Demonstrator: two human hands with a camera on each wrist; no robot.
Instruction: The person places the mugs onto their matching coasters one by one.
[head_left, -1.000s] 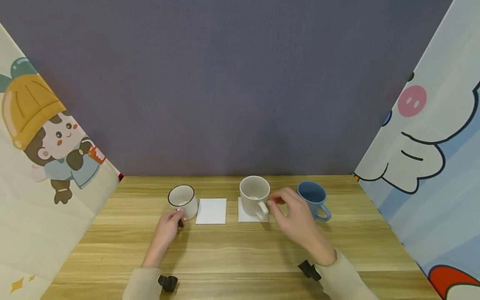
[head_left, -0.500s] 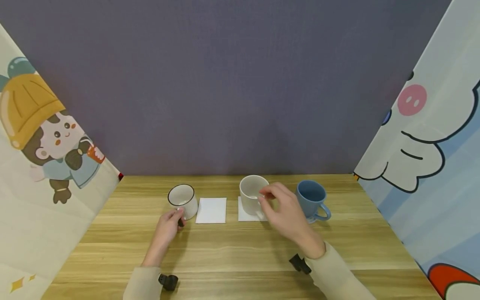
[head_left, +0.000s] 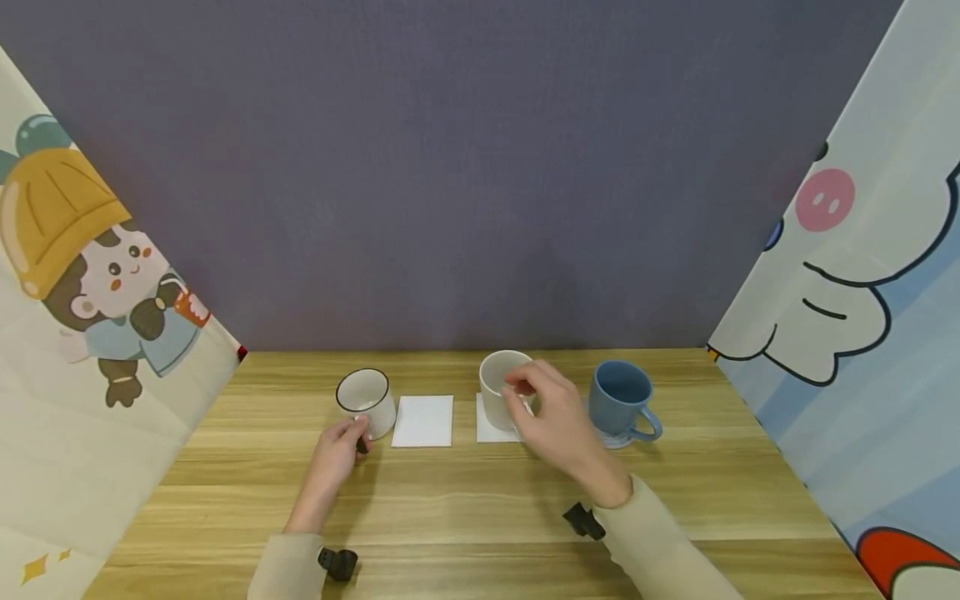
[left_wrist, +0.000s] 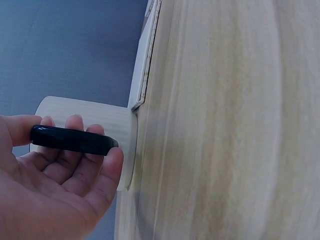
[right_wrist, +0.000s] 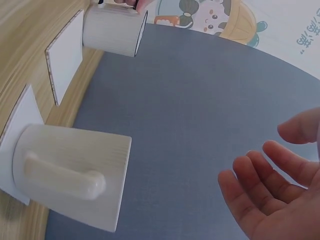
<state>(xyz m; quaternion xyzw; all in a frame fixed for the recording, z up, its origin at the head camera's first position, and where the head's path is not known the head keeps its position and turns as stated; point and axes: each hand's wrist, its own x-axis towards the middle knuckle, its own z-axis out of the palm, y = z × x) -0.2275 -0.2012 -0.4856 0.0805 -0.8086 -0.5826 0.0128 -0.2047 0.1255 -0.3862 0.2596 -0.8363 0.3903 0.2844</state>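
My left hand (head_left: 335, 458) grips the black handle (left_wrist: 72, 140) of a white mug with a dark rim (head_left: 366, 400), which stands on the table at the left. In the left wrist view its fingers curl round that handle. My right hand (head_left: 558, 421) is in front of and above a plain white mug (head_left: 497, 398), hiding part of it in the head view. From the right wrist, the hand's loosely bent fingers (right_wrist: 245, 187) are apart from this mug and hold nothing. The plain mug stands upright on a white square coaster (head_left: 491, 432), its handle (right_wrist: 65, 177) towards me.
A bare white square coaster (head_left: 422, 422) lies between the two white mugs. At the right a blue mug (head_left: 621, 400) stands on a pale coaster (head_left: 617, 440), handle to the right. A grey panel (head_left: 480, 183) rises behind the wooden table (head_left: 450, 517).
My right hand has moved left, from beside the blue mug to over the plain white mug's near right side. The left hand and the mugs stay where they were.
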